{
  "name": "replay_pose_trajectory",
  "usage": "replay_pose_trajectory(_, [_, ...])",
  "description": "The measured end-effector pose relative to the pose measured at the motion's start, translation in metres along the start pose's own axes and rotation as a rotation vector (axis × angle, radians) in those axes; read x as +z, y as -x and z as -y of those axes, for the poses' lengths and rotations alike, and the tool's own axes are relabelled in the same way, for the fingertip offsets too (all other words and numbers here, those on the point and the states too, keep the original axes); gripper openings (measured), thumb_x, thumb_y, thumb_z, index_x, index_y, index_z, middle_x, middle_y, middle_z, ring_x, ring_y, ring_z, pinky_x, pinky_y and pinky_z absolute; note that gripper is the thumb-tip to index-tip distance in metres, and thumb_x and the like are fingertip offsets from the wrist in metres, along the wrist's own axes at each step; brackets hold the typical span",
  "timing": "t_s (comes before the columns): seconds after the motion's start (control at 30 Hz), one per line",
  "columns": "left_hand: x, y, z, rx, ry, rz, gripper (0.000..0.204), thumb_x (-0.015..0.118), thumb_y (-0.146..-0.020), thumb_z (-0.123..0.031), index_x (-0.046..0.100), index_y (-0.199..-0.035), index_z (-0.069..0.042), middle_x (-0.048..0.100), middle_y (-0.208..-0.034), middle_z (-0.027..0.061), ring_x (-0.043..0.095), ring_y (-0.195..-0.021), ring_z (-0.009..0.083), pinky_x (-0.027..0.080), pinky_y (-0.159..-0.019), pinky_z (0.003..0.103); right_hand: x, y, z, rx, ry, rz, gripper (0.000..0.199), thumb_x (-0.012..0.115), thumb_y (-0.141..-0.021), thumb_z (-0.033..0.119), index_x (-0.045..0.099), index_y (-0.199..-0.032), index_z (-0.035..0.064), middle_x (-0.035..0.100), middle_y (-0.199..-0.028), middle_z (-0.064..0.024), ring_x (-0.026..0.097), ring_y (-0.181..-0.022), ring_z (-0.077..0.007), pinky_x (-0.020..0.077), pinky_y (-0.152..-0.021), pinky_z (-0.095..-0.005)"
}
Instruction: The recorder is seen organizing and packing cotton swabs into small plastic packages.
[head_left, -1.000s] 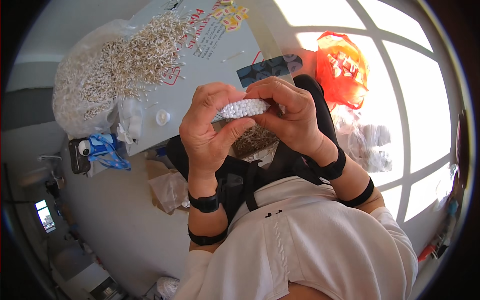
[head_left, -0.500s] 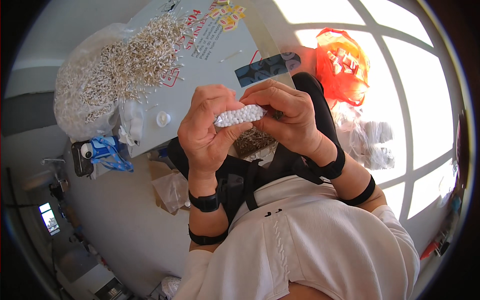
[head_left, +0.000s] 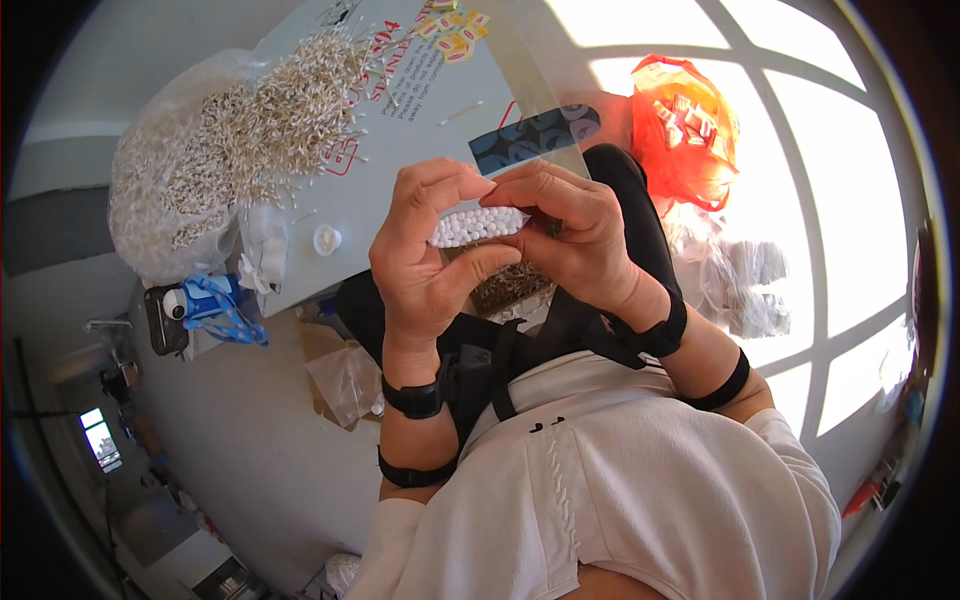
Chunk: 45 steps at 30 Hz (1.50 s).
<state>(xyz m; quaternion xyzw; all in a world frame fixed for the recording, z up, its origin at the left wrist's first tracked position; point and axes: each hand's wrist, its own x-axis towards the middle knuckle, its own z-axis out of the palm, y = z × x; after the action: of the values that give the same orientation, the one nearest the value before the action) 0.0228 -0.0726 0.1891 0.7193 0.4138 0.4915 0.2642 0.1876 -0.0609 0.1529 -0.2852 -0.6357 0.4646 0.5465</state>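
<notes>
The right hand (head_left: 580,225) is gripping the right end of a clear packet (head_left: 478,228) of cotton swabs, its thumb and fingers closing on this end. The left hand (head_left: 415,250) is curving around the left part of the packet, with the thumb under it and the fingers above it; I cannot tell whether these fingers are pressing on it. The packet is lying between the two hands, in front of the person's body, and its round white swab tips are facing the camera. Dark wristbands (head_left: 413,398) are circling both wrists.

Under the hands, a box of swabs (head_left: 512,288) is partly showing. Beyond the left hand, the desk (head_left: 345,205) is carrying a big loose pile of swabs (head_left: 290,110), which is spilling from a clear plastic bag (head_left: 150,225). A small white round container (head_left: 326,238) is standing near the pile. Farther away, small yellow pieces (head_left: 460,40) are lying at the far end, and a dark patterned strip (head_left: 530,140) is lying near the right edge. To the right, a red-orange bag (head_left: 690,140) is holding small packages, and clear plastic wrapping (head_left: 745,285) is lying close to it.
</notes>
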Motion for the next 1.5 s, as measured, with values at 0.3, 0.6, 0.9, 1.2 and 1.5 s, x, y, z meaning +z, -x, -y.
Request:
replay_pose_trajectory(0.3, [0.021,0.018,0.060,-0.213,0.012,-0.085,0.030,0.077,-0.073,-0.001,0.071,-0.102,-0.006,0.063,-0.100,0.0032,0.058,-0.092,0.0150,0.049,-0.078,0.027,-0.006,-0.003,-0.043,0.443,-0.335,-0.006,0.021,0.063,-0.083,-0.001,0.063,-0.104,-0.0047,0.067,-0.089,-0.0053,0.063,-0.075,-0.0088,0.0519,-0.070,-0.0221])
replay_pose_trajectory(0.6, [0.064,0.048,0.118,-0.560,0.341,-0.175,0.029,0.072,-0.079,0.004,0.068,-0.107,0.001,0.067,-0.098,0.0037,0.062,-0.088,0.0111,0.052,-0.080,0.024,-0.009,0.013,-0.113,0.679,-0.371,-0.116,0.023,0.061,-0.085,0.006,0.067,-0.103,-0.0062,0.068,-0.088,-0.0095,0.064,-0.075,-0.0121,0.0533,-0.069,-0.0235])
replay_pose_trajectory(0.9, [0.070,0.055,0.133,-0.606,0.285,-0.177,0.026,0.072,-0.079,0.003,0.069,-0.105,0.000,0.069,-0.094,0.0026,0.061,-0.085,0.0088,0.051,-0.077,0.024,-0.003,0.015,-0.126,0.748,-0.300,-0.206,0.018,0.062,-0.081,0.006,0.068,-0.092,-0.0064,0.067,-0.079,-0.0068,0.060,-0.065,-0.0092,0.0491,-0.060,-0.0215])
replay_pose_trajectory(1.2, [0.070,0.055,0.132,-0.602,0.281,-0.158,0.026,0.074,-0.079,0.000,0.069,-0.105,-0.001,0.068,-0.094,0.0014,0.060,-0.085,0.0088,0.050,-0.078,0.024,-0.003,0.012,-0.127,0.748,-0.190,-0.161,0.016,0.065,-0.081,0.006,0.067,-0.092,-0.0055,0.067,-0.080,-0.0064,0.060,-0.066,-0.0094,0.0489,-0.060,-0.0205])
replay_pose_trajectory(1.5, [0.068,0.054,0.132,-0.585,0.238,-0.131,0.026,0.074,-0.079,-0.001,0.069,-0.105,0.000,0.068,-0.094,0.0018,0.060,-0.086,0.0088,0.051,-0.078,0.024,-0.003,0.008,-0.125,0.774,-0.164,-0.143,0.018,0.070,-0.080,0.009,0.067,-0.090,-0.0049,0.066,-0.077,-0.0053,0.059,-0.065,-0.0085,0.0475,-0.060,-0.0201])
